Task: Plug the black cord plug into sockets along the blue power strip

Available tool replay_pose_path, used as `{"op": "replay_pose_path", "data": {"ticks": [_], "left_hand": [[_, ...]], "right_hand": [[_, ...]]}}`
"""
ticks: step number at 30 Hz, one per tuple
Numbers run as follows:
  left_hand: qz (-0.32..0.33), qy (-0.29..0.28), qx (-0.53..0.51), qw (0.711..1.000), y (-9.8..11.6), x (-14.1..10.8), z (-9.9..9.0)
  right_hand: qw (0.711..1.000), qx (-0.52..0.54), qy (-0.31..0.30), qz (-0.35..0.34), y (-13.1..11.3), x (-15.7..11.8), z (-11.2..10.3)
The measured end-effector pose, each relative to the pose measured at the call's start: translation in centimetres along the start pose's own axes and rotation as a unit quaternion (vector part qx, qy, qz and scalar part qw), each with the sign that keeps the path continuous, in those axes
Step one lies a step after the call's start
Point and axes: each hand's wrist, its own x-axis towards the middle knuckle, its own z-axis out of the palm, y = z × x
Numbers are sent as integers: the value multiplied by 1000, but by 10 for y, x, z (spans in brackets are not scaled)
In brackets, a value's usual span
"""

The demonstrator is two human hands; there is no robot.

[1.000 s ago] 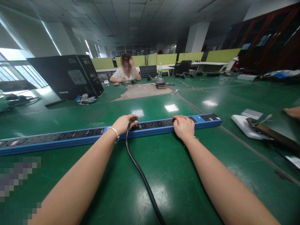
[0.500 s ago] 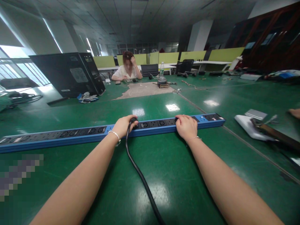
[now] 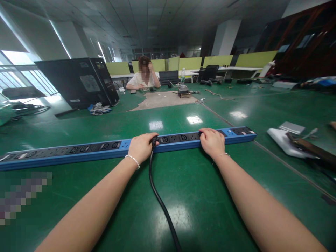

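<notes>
A long blue power strip (image 3: pixel 89 158) with black sockets lies across the green table. My left hand (image 3: pixel 142 146) is closed around the black plug (image 3: pixel 154 140) of a power cord, at the strip's top face near its middle. From the plug the thick black cord (image 3: pixel 160 200) runs down toward me. Whether the plug's end is inside a socket is hidden by my fingers. Farther right, my right hand (image 3: pixel 212 141) grips the strip itself, fingers over its far edge and thumb side toward the sockets.
A black computer tower (image 3: pixel 78 82) stands at the back left, with gloves (image 3: pixel 99 109) beside it. Across the table sits a person (image 3: pixel 144 78). A bottle (image 3: pixel 182 77) stands near the middle back. To the right lie a white device (image 3: pixel 282 143) and a silver box (image 3: pixel 292 127).
My left hand and the plug have shifted slightly right along the strip, and the plug now stands more upright. My right hand keeps its hold on the strip. The view has shifted a little.
</notes>
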Motion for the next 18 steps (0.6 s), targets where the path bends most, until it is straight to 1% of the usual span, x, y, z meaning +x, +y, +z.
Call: {"op": "replay_pose_path", "data": {"ticks": [2, 4, 8, 10, 12, 14, 16, 18], "left_hand": [[-2, 4, 15, 1000, 2, -2, 0], [-10, 8, 29, 999, 5, -3, -1], [-13, 10, 33, 999, 9, -6, -1], [-12, 10, 23, 1000, 10, -8, 0], [-13, 11, 16, 1000, 10, -9, 1], [-12, 18, 14, 1000, 10, -10, 3], [-9, 30, 15, 999, 10, -10, 4], [-9, 38, 9, 999, 11, -10, 6]], "right_hand": [[1000, 2, 2, -3, -3, -1, -1], [1000, 12, 0, -28, -12, -4, -2], [988, 26, -41, -149, -46, -16, -1], [980, 10, -69, -184, -62, -22, 0], [980, -3, -86, -180, -75, -26, 2], [985, -12, -90, -146, -84, -27, 5], [992, -22, -74, -97, -92, -28, 10], [997, -30, -38, -53, -98, -29, 15]]}}
